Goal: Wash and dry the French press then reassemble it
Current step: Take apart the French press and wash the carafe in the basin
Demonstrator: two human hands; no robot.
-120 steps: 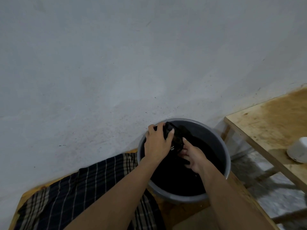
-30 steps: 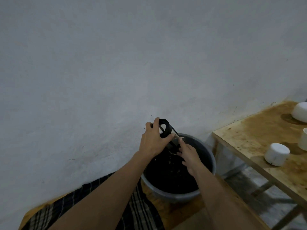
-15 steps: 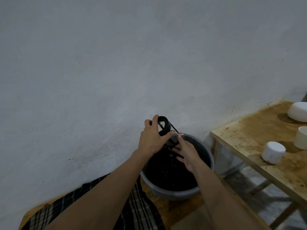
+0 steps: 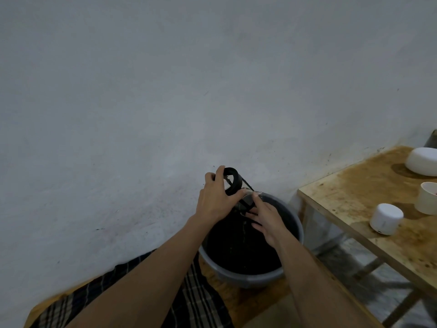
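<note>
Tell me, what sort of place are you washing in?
Probably a bare utility or back room, not a fitted kitchen: washing is done in a basin against a plain plastered wall, beside a stained plywood table.
</note>
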